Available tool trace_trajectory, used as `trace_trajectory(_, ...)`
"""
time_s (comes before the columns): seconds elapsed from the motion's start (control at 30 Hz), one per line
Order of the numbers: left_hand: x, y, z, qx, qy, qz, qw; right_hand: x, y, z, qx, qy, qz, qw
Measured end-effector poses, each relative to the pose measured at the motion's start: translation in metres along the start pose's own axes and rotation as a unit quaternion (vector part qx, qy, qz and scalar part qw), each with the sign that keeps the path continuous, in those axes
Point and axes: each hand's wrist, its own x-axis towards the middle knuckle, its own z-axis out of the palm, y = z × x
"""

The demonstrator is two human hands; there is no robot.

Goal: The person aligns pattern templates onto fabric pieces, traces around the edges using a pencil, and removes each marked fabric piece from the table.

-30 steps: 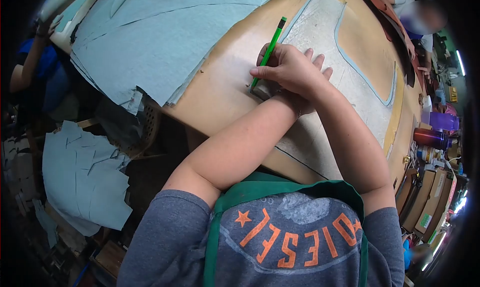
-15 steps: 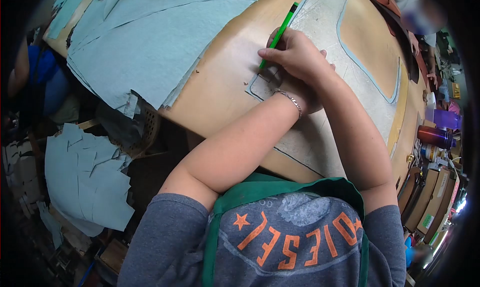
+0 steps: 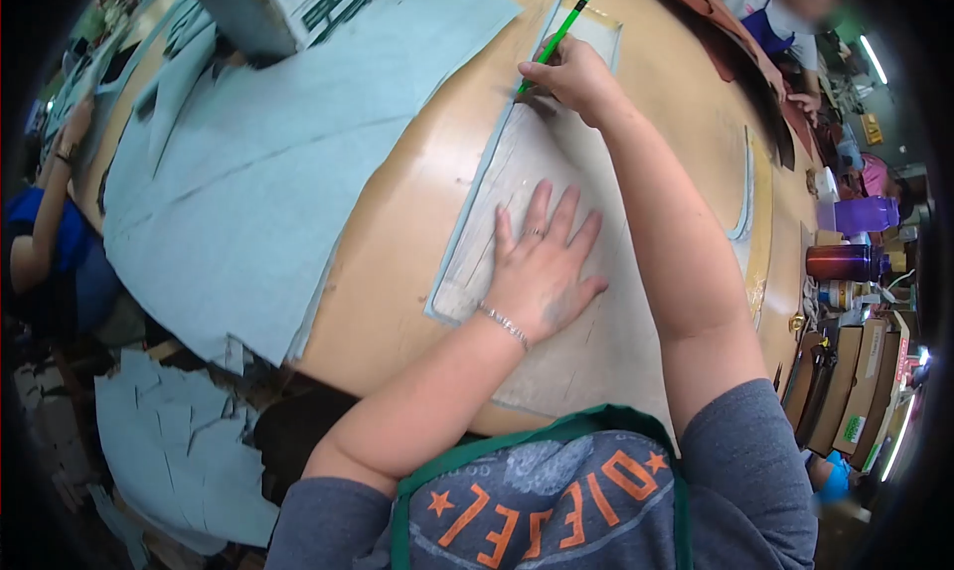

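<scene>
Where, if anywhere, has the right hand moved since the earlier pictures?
Yes: the right hand moved forward, farther from the large blue sheet's near corner.

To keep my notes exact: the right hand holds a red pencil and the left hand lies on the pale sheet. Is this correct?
Only the colour is wrong: the head view shows a green pencil in the right hand, the left hand on the pale sheet.

the person has two hands [image 3: 543, 284], one green pencil [image 3: 563, 31] and one bracelet [image 3: 505, 325].
</scene>
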Motion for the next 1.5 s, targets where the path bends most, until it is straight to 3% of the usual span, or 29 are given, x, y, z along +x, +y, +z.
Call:
trace_trajectory(0.23, 0.005, 0.006, -0.012, 0.002, -0.041, -0.017, 0.999, 0.064, 0.009, -0.033, -0.059, 0.021, -0.032, 0.998)
trace_trajectory(0.37, 0.008, 0.006, -0.014, 0.003, -0.055, -0.018, 0.998, 0.108, 0.029, -0.048, -0.020, 0.022, -0.026, 0.999)
trace_trajectory(0.47, 0.009, 0.006, -0.015, -0.001, -0.069, -0.021, 0.997, 0.137, 0.046, -0.056, 0.054, 0.067, -0.043, 0.995)
trace_trajectory(0.6, 0.010, 0.006, -0.014, 0.011, -0.071, -0.017, 0.997, 0.167, 0.063, -0.060, 0.044, 0.142, -0.060, 0.987)
trace_trajectory(0.73, 0.009, 0.006, -0.016, 0.007, -0.071, -0.017, 0.997, 0.165, 0.069, -0.054, 0.039, 0.301, -0.183, 0.935)
trace_trajectory(0.77, 0.010, 0.006, -0.017, 0.004, -0.070, -0.017, 0.997, 0.163, 0.071, -0.051, 0.143, 0.294, -0.184, 0.927)
trace_trajectory(0.83, 0.009, 0.006, -0.018, -0.009, -0.071, -0.029, 0.997, 0.137, 0.060, -0.048, 0.272, 0.211, -0.169, 0.923)
trace_trajectory(0.9, 0.008, 0.004, -0.015, -0.020, -0.042, -0.021, 0.999, 0.084, 0.028, -0.041, 0.301, 0.131, -0.087, 0.941)
trace_trajectory(0.97, 0.004, 0.002, -0.010, -0.030, -0.023, -0.024, 0.999, 0.032, 0.000, -0.027, 0.264, 0.008, -0.040, 0.964)
trace_trajectory(1.07, 0.002, 0.000, -0.007, -0.042, -0.031, -0.018, 0.998, -0.048, -0.048, -0.003, 0.261, -0.145, -0.018, 0.954)
trace_trajectory(1.13, 0.001, 0.000, 0.001, -0.040, 0.028, -0.024, 0.999, -0.078, -0.060, 0.013, 0.206, -0.214, -0.056, 0.953)
trace_trajectory(1.23, 0.000, -0.001, -0.004, -0.068, -0.070, -0.034, 0.995, -0.101, -0.071, 0.030, 0.161, -0.279, -0.001, 0.947)
trace_trajectory(1.33, 0.008, -0.007, 0.009, -0.195, -0.091, -0.029, 0.976, -0.117, -0.078, 0.038, 0.151, -0.330, 0.026, 0.932)
trace_trajectory(1.4, 0.006, -0.007, 0.011, -0.178, -0.089, -0.036, 0.979, -0.123, -0.073, 0.047, 0.145, -0.327, -0.001, 0.934)
trace_trajectory(1.5, 0.005, -0.007, 0.018, -0.128, 0.000, -0.023, 0.992, -0.129, -0.072, 0.052, 0.089, -0.332, -0.007, 0.939)
